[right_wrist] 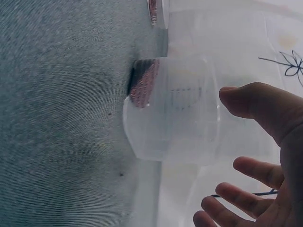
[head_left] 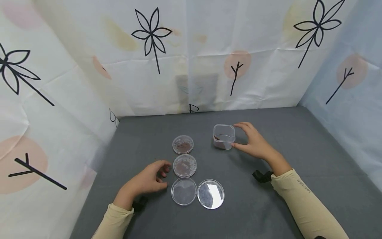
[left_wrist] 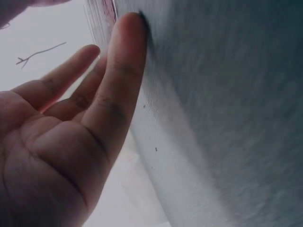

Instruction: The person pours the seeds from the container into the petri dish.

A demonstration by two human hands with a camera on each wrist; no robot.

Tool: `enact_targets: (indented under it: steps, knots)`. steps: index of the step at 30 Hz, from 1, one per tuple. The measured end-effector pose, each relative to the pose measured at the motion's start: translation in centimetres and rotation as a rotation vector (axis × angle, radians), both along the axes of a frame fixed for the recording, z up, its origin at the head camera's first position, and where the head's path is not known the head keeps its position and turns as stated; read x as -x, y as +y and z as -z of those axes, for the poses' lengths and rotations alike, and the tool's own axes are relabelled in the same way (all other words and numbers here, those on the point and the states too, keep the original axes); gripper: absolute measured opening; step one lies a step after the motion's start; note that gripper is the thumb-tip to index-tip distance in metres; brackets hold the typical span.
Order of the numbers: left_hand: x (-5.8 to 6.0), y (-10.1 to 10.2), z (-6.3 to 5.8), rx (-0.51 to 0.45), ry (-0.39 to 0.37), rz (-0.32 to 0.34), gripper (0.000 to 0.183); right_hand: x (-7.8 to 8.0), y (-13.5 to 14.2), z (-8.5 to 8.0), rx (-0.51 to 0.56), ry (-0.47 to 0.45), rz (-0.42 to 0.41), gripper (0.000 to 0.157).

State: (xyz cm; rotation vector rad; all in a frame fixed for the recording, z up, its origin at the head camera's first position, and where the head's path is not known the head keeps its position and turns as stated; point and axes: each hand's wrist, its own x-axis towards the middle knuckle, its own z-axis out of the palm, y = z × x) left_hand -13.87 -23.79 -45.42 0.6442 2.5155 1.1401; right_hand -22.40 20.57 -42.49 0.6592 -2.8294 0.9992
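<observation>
A clear square plastic tub [head_left: 223,133] stands on the table, with a little reddish-brown material low in one corner, seen in the right wrist view. Just right of it, my right hand [head_left: 253,141] has its thumb and fingers spread; the right wrist view shows a gap between thumb and tub. My left hand [head_left: 149,179] is beside the middle round dish [head_left: 185,165], fingers loosely bent and holding nothing. Behind that dish is another round dish [head_left: 183,144]; both contain reddish-brown material. Nearest me lie two clear round pieces, a left one [head_left: 184,191] and a shiny right one [head_left: 210,194].
The grey table [head_left: 238,215] meets a white patterned cloth [head_left: 209,83] at the back and sides. Dark wrist straps [head_left: 262,176] sit under the forearms. The round pieces stand close together between the hands.
</observation>
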Motion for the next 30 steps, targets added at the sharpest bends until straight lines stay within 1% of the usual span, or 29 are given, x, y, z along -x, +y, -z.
enact_targets:
  steps: [4,7,11,15,18,25,30]
  knots:
    - [-1.0,0.3,-0.1,-0.054,-0.023,0.032,0.066,0.1,0.2,0.5,0.018,-0.032,0.003,0.081]
    - [-1.7,0.5,-0.2,-0.064,-0.027,0.041,0.067,0.1,0.1,0.6,0.03,-0.054,0.0,0.084]
    - [-2.2,0.9,-0.3,-0.051,-0.01,0.054,0.065,0.1,0.0,0.5,0.036,-0.087,0.002,0.087]
    - [-2.4,1.4,-0.2,-0.042,0.034,0.085,0.067,0.2,-0.3,0.4,0.038,-0.1,0.005,0.09]
    - [-2.2,2.0,-0.1,-0.044,0.053,0.096,0.072,0.4,-0.4,0.3,0.04,-0.101,0.008,0.091]
    - [-2.2,2.8,-0.2,-0.037,0.003,0.086,0.082,0.4,-0.8,0.4,0.053,-0.129,-0.005,0.092]
    - [-2.2,3.1,-0.3,-0.031,0.01,0.108,0.081,0.6,-0.9,0.6,0.058,-0.139,-0.002,0.094]
